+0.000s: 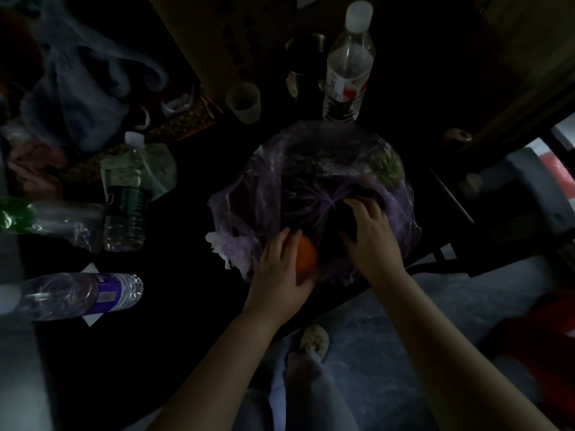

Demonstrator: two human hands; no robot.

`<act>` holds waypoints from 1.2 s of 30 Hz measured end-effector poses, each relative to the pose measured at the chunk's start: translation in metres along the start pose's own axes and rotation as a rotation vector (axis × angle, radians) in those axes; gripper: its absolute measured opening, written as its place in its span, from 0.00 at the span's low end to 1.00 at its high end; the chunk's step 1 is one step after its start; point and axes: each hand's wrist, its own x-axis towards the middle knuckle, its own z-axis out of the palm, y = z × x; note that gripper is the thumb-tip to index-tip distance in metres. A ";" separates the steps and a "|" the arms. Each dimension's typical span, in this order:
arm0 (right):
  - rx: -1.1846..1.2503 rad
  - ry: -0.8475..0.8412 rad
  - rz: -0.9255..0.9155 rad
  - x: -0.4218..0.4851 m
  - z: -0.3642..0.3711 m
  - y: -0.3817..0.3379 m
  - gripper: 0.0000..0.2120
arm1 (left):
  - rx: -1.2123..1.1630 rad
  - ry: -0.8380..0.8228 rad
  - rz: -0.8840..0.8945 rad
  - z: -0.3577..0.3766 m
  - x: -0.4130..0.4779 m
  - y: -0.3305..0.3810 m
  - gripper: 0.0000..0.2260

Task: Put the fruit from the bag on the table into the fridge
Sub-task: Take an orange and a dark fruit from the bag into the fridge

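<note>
the dark table (174, 353) is crowded with bottles (124, 194) beyond the fingers, so the thin purple bag (401, 213) could snag and drag into them. the right hand (370, 241) spreads bent fingers inside it, grip unclear; the left hand (280, 272) curls its fingers round an orange (307, 255), which may slip.

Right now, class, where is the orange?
Head view, near centre: the left hand grips the orange at the near edge of the purple bag, left of the right hand.

orange fruit (306, 258), purple see-through bag (401, 209), perhaps green leaves (384, 166).
</note>
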 end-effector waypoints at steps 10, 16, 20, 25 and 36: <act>0.021 0.032 -0.013 -0.009 0.001 -0.002 0.28 | -0.047 0.015 -0.059 0.001 0.005 0.007 0.32; 0.062 0.106 -0.037 -0.023 -0.010 -0.014 0.29 | -0.089 0.070 -0.024 -0.014 0.006 0.012 0.34; 0.065 0.183 -0.065 -0.036 -0.022 -0.028 0.29 | -0.115 0.158 0.075 -0.036 0.004 0.025 0.33; 0.069 0.324 -0.056 -0.064 -0.045 -0.052 0.30 | -0.146 0.222 0.176 -0.068 -0.008 0.034 0.33; 0.068 0.589 0.006 -0.181 -0.050 -0.140 0.27 | -0.146 0.245 0.462 -0.139 -0.094 0.019 0.32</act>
